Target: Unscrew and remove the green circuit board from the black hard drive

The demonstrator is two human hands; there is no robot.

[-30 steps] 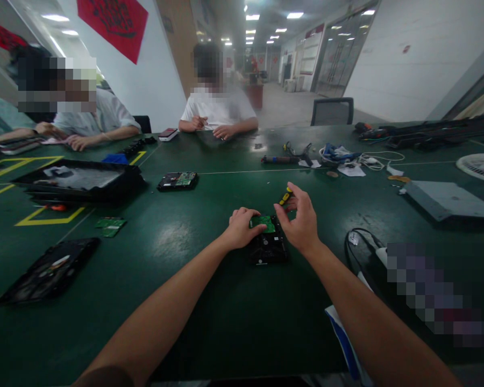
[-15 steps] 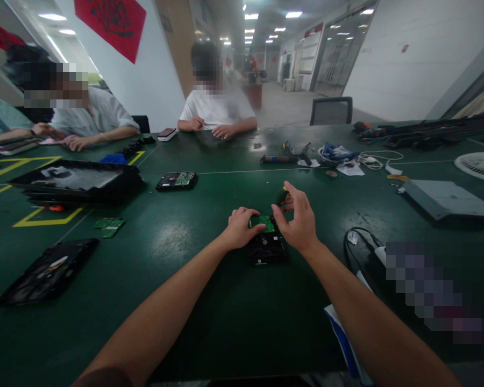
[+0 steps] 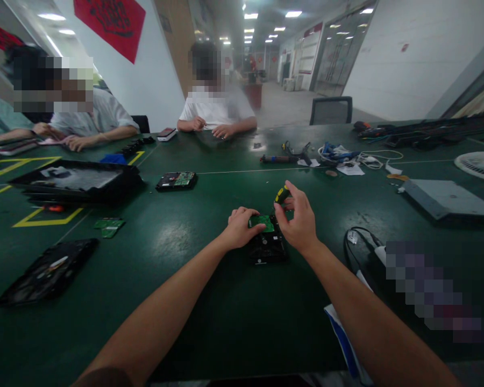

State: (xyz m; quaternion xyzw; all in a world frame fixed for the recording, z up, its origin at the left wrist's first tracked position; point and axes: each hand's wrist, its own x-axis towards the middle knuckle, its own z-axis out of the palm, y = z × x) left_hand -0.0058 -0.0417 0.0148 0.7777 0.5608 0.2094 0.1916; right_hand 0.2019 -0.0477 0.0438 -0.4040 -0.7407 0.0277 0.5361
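Note:
A black hard drive [image 3: 269, 251] with a green circuit board [image 3: 265, 222] on top lies flat on the green table in front of me. My left hand [image 3: 242, 228] grips its left side, the thumb resting across the board. Above the far right corner of the drive, my right hand [image 3: 297, 217] holds a yellow-and-black screwdriver [image 3: 281, 195] by its handle between thumb and fingers. The handle leans, with its top toward the right. I cannot clearly make out where the screwdriver's tip touches.
Another hard drive [image 3: 176, 181] lies farther left, near black trays [image 3: 76, 183] and loose green boards [image 3: 109, 226]. A black casing [image 3: 50, 271] sits at left. On the right are a grey metal box [image 3: 449, 199] and cables [image 3: 373, 158]. A person [image 3: 218, 113] sits opposite.
The screwdriver handle has turned in my right hand, so more of its yellow side shows. My left hand and the hard drive have stayed in place.

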